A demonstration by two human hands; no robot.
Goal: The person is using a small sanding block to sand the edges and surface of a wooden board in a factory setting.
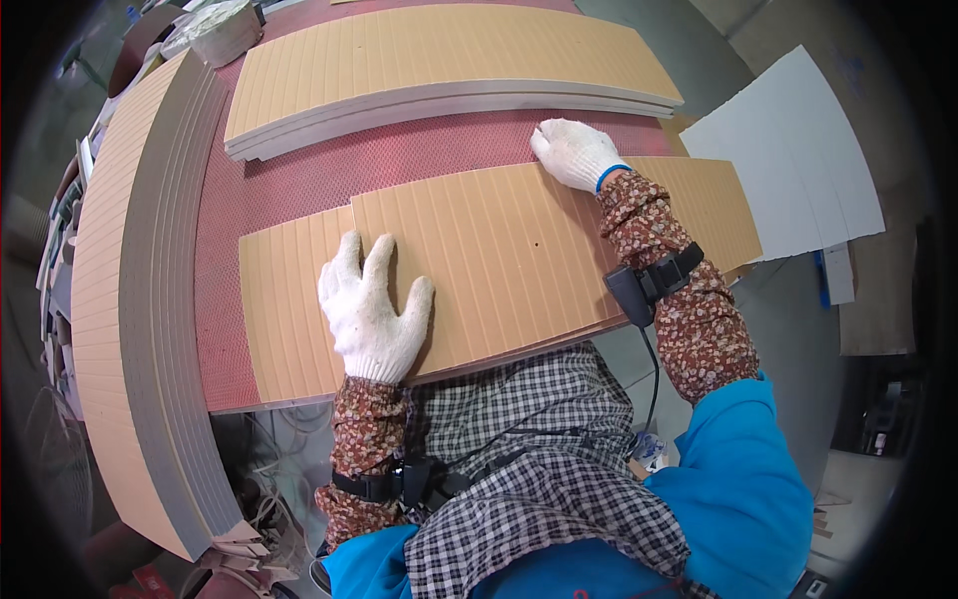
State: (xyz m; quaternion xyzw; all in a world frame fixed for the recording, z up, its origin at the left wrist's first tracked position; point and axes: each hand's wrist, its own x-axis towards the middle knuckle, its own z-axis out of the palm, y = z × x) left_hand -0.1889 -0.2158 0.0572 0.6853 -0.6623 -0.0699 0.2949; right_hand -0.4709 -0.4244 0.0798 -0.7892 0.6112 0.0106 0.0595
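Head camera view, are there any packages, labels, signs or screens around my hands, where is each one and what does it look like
No screens, signs or clear labels show.
Wrapped round bundle: top left by the table edge, pale grey-white, possibly a package.
Left hand: white glove, flat on the grooved tan panel, which bears no label.
Right hand: white glove, on that panel's far edge.
Small items near the lap: too blurred to tell.

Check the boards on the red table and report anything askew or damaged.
The grooved tan board under both gloved hands overlaps a second tan board, and its near edge overhangs the red table. It has a small dark speck near its middle. The stack behind looks tidy.
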